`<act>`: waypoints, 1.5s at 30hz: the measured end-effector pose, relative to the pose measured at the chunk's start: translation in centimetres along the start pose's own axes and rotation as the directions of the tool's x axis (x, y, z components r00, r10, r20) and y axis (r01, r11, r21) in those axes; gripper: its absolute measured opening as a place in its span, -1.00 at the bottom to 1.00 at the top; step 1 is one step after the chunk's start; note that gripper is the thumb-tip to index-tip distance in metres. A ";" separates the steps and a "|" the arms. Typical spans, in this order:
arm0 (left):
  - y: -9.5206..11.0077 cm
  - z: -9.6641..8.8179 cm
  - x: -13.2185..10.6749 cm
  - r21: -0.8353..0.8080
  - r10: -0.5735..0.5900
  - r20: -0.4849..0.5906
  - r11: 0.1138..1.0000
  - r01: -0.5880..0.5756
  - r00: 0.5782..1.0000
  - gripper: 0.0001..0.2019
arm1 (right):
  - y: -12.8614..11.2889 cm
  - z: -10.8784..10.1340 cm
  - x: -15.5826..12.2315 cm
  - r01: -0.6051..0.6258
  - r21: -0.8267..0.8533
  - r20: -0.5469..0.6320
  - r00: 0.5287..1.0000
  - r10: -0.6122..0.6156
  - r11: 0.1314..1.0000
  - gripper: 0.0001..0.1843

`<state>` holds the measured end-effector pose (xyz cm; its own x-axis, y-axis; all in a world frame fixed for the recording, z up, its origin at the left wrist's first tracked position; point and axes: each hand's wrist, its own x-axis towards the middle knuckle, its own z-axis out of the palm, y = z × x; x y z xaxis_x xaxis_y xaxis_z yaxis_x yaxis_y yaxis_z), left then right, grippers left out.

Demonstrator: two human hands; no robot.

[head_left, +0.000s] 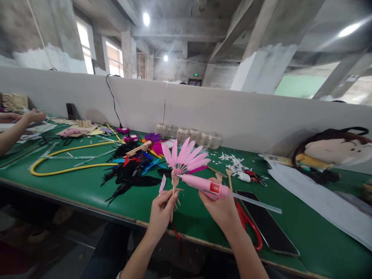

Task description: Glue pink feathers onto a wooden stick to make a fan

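Observation:
My left hand (160,213) is closed around a thin wooden stick (174,186), held upright above the table's front edge. Pink feathers (187,157) spread in a fan from the top of the stick. A small loose pink feather (162,184) also stands up from the left fingers. My right hand (222,213) grips a pink hot glue gun (203,184), its nozzle touching or very near the base of the fan. A translucent glue stick (257,203) juts from the gun's rear. Black feathers (128,180) lie left of the fan.
Red-handled scissors (257,236) and a black phone (267,223) lie at right. Glass jars (194,136) line the partition. White scraps (235,163) and a large paper sheet (314,201) lie right. A yellow cord (72,172) loops left, near another person's hands (33,115).

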<state>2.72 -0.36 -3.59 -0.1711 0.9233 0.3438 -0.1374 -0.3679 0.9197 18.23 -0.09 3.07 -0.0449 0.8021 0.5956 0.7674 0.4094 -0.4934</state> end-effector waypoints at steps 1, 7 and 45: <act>-0.1 0.0 0.0 0.000 0.003 -0.002 1.000 -0.003 1.000 -0.77 | -0.1 0.0 0.0 -0.010 0.003 -0.005 1.000 0.010 1.000 -0.97; -0.4 0.0 -0.1 0.007 0.012 -0.030 1.000 -0.012 0.999 -0.75 | -0.4 0.0 -0.1 -0.027 -0.027 -0.023 0.999 0.026 0.999 -0.95; -0.3 -0.4 0.7 -0.423 -0.402 -0.048 0.838 0.346 0.915 -0.64 | 7.6 1.4 1.4 -0.637 -0.058 0.152 0.756 0.637 0.769 -0.68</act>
<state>2.28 0.36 -3.66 -0.1481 0.9869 -0.0641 -0.5869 -0.0355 0.8089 23.09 4.80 -0.74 0.3578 0.9330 0.0395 0.6561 -0.2211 -0.7216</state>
